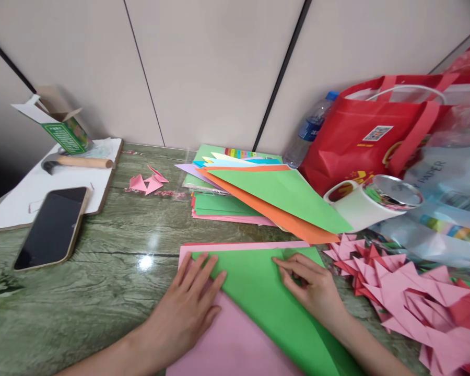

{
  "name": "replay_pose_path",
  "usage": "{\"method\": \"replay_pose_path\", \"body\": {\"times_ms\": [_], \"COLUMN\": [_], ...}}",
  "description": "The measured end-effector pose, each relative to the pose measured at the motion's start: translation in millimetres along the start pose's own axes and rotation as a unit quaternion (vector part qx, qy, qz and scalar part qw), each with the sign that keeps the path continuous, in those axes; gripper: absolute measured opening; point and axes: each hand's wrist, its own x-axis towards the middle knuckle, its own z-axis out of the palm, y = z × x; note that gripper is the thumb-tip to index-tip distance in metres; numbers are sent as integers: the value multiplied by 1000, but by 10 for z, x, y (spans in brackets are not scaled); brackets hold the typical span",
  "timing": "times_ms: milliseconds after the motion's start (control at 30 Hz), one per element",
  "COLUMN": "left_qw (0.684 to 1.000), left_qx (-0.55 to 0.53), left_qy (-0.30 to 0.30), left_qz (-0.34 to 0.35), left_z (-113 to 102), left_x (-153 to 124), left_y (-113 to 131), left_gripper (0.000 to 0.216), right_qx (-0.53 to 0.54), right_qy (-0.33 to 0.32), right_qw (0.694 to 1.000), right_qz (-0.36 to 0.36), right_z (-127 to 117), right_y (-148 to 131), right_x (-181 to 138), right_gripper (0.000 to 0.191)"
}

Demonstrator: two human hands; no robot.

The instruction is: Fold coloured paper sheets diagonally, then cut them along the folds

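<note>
A green sheet of paper [258,292], folded over on a slant, lies on a stack of pink paper [235,342] in front of me. My left hand [191,300] is laid flat with fingers spread, pressing the green sheet's left corner against the pink paper. With thumb and fingers pinched together, my right hand [313,284] holds the green sheet near its upper edge. A red sheet edge [211,244] peeks out behind the pink stack.
Behind lie folded coloured sheets [282,193]. Pink and red folded paper pieces [411,297] pile up at right, near a white mug [368,209], red bag [356,120] and bottle [311,130]. On the left are a phone [53,227], hammer [78,162] and green box [65,133].
</note>
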Motion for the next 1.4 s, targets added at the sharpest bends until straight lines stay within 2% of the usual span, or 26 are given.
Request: {"method": "replay_pose_path", "body": {"times_ms": [500, 733, 1400], "left_qw": [1000, 1000, 1000], "left_qx": [10, 9, 8], "left_qy": [-7, -6, 9], "left_qz": [-7, -9, -9], "left_z": [45, 37, 45], "left_x": [-20, -20, -3], "left_y": [1, -4, -9], "left_gripper": [52, 49, 46], "right_qx": [7, -22, -12], "right_qy": [0, 2, 3], "right_qw": [1000, 999, 998], "right_qz": [3, 27, 57], "right_z": [-15, -7, 13], "right_y": [-19, 5, 16], "right_x": [18, -5, -15], "right_gripper": [21, 25, 24]}}
